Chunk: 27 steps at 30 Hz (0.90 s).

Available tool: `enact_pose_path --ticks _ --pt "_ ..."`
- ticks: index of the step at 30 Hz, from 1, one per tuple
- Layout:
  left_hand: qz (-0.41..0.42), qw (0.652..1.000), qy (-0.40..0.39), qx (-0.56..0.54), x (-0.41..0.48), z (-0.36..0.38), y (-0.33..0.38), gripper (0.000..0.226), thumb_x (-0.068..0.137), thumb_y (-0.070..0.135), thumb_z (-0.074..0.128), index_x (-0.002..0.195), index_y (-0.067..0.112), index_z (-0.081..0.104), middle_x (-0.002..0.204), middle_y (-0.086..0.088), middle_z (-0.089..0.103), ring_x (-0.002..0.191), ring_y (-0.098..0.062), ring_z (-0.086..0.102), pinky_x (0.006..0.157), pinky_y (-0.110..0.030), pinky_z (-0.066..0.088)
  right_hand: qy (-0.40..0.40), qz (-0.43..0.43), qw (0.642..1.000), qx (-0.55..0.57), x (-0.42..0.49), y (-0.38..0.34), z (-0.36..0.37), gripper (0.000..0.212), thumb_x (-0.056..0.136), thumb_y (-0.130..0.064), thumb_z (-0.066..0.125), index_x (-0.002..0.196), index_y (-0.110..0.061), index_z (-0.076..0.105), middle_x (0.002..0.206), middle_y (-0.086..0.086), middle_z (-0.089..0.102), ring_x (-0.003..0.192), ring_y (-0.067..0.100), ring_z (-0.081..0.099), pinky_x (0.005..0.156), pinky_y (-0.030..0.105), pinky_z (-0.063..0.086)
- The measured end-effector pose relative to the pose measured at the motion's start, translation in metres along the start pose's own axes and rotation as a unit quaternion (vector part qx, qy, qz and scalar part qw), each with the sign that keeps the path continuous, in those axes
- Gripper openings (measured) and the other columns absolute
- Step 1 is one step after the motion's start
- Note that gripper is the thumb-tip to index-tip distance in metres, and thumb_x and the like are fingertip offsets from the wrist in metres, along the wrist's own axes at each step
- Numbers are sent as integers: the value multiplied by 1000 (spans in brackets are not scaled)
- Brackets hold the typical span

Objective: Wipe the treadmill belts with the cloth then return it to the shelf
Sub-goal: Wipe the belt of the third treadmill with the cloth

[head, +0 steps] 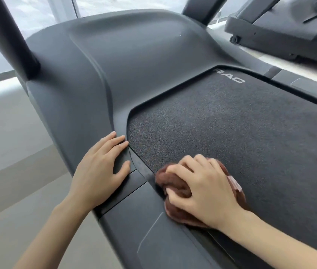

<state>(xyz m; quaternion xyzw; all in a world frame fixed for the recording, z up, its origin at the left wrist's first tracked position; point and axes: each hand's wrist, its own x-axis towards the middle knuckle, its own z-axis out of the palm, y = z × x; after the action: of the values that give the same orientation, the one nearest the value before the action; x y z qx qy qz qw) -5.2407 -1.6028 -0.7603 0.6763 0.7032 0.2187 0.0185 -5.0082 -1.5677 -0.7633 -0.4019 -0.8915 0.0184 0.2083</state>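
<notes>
Pressing brown cloth [175, 186] onto belt [241, 136] near left edge, right hand [202, 188] grips bunched folds. Left hand [100, 167] flat, fingers straight, bracing on side rail [134, 220]. Cloth looks soft, light, limp; best held bunched under palm.

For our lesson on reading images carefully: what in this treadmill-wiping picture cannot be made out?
Head view:
1. Brown cloth: mostly hidden under the right hand gripping it.
2. Belt lettering: first letters hidden at the motor cover edge; only RAC shows.
3. Second treadmill: cut off by top and right edges.
4. Shelf: outside the frame.
</notes>
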Motion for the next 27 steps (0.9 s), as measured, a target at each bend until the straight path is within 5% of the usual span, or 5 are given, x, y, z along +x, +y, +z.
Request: enact_pose_path --ticks 9,15,21,27 --pt "52 998 -39 29 20 0 4 56 81 37 41 129 11 55 138 -1 50 137 -18 33 114 -37 23 -19 52 998 -24 80 26 23 36 77 -58 50 99 -32 60 91 -5 59 92 21 54 78 37 40" --pt "110 987 -112 28 59 24 24 55 93 43 43 144 27 31 152 10 25 143 -9 9 117 -28 8 -15 155 986 -64 163 112 41 38 81 -56 50 106 -28 57 108 5 58 109 29 51 86 40 40" --pt "89 992 -88 24 53 33 22 56 89 51 31 141 32 37 150 13 29 141 -7 18 114 -25 10 33 402 907 -122 175 233 7 53 84 -56 46 123 -21 53 129 19 51 122 38 42 100 52 34" --pt "79 994 -80 2 56 31 22 60 82 51 31 134 27 49 142 14 43 136 -6 32 108 -24 23 50 468 864 -179 189 243 15 57 83 -53 49 126 -15 52 134 18 46 126 37 38 100 55 28"
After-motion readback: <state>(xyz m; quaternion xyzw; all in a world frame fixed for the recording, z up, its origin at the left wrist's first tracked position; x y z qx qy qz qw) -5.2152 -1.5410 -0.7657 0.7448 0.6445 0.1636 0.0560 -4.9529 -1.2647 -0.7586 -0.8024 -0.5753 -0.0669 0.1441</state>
